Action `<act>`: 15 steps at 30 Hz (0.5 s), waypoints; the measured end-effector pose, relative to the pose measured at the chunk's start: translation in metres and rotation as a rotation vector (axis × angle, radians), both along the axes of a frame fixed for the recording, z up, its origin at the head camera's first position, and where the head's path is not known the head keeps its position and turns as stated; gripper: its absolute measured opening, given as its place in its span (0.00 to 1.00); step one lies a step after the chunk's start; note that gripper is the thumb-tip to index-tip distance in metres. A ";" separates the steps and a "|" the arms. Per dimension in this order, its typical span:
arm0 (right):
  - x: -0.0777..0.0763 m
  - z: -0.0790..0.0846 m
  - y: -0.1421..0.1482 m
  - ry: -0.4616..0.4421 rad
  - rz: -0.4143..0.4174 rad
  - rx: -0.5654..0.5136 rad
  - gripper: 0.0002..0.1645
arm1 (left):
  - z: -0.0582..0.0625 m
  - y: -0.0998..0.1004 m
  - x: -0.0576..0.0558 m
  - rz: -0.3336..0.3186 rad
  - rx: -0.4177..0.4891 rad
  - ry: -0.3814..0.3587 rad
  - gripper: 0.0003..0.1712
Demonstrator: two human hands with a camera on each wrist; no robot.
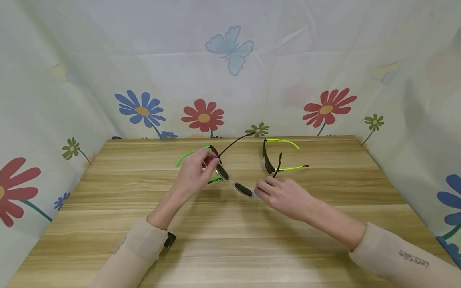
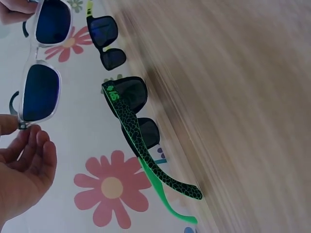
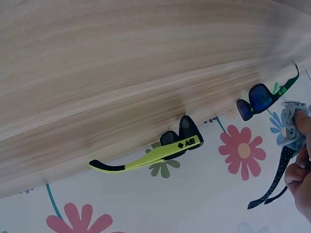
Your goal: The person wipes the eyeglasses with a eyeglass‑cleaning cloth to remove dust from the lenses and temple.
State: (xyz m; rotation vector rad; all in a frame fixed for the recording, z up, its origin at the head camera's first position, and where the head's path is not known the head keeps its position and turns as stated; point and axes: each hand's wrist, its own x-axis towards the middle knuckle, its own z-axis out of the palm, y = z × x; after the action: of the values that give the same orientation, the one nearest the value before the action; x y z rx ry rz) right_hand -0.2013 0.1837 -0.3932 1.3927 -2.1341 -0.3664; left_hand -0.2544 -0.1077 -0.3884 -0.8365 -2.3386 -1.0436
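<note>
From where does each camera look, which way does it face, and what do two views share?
Head: worn on the head, facing forward and down at the table; both sleeves, left hand and right hand show.
Left wrist: worn there, facing past the left hand and clear-framed sunglasses to the flowered backdrop; fingers of the right hand show too.
Right wrist: worn there, facing across the table; the right hand shows at the right edge.
Both wrist views show the green sunglasses and yellow sunglasses.
</note>
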 end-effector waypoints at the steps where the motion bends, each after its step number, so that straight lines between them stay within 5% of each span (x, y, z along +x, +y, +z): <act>1: 0.001 0.000 -0.001 -0.005 0.006 -0.002 0.17 | 0.000 0.000 0.000 0.004 -0.004 -0.003 0.03; 6: 0.004 0.000 -0.004 -0.042 0.033 -0.041 0.18 | -0.002 -0.002 0.000 0.039 -0.001 -0.012 0.04; 9: 0.006 0.001 -0.005 -0.059 0.048 -0.076 0.08 | -0.002 -0.002 0.001 0.040 0.004 0.024 0.07; 15: 0.008 0.000 -0.008 -0.104 0.059 -0.147 0.31 | 0.002 0.000 0.010 -0.040 -0.097 0.147 0.04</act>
State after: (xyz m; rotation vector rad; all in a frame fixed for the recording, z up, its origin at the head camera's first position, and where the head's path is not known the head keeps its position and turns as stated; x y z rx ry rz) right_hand -0.1934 0.1761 -0.3928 1.4140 -2.1500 -0.1134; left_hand -0.2445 -0.1080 -0.3865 -0.9665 -2.2714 -0.8598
